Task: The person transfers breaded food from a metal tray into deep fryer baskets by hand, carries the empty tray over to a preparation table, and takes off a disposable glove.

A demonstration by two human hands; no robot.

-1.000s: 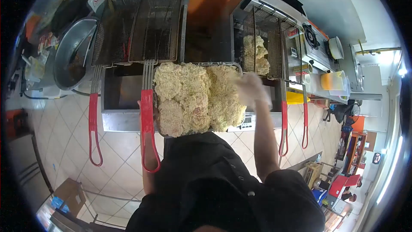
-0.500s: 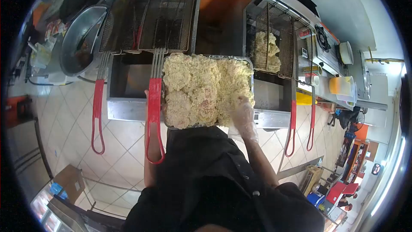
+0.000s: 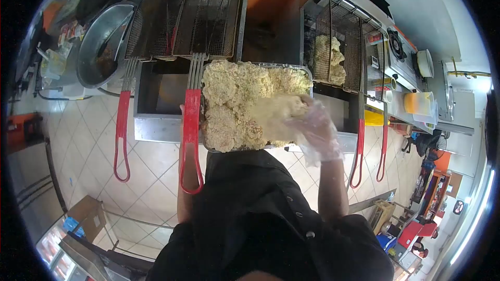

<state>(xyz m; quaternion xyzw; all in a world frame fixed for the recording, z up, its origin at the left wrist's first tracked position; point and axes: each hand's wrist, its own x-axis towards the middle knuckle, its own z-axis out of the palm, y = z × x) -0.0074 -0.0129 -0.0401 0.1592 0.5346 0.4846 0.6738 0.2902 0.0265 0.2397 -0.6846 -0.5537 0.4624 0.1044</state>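
Note:
A metal tray (image 3: 311, 75) piled with pale, crumb-coated pieces, apparently breaded chicken (image 3: 229, 93), is in front of my body. Over its right half, my right hand (image 3: 315, 127), in a clear plastic glove, is closed on a breaded chicken piece (image 3: 276, 114) that is smeared by motion. My left hand (image 3: 182, 109) is by the tray's left side, mostly hidden behind the red handle of a fryer basket (image 3: 191, 119). Its fingers do not show, so its grip on the tray cannot be made out.
Wire fryer baskets (image 3: 208, 15) stand beyond the tray at left. Another basket (image 3: 351, 47) at right holds coated pieces (image 3: 329, 60). Several red handles jut toward me. A large metal bowl (image 3: 99, 52) is at far left; a gas burner (image 3: 397, 47) and containers (image 3: 418, 102) are at right.
My right hand has lifted off the tray's right side and moved right, carrying a breaded chicken piece. The view has shifted slightly; the tray stays in nearly the same place.

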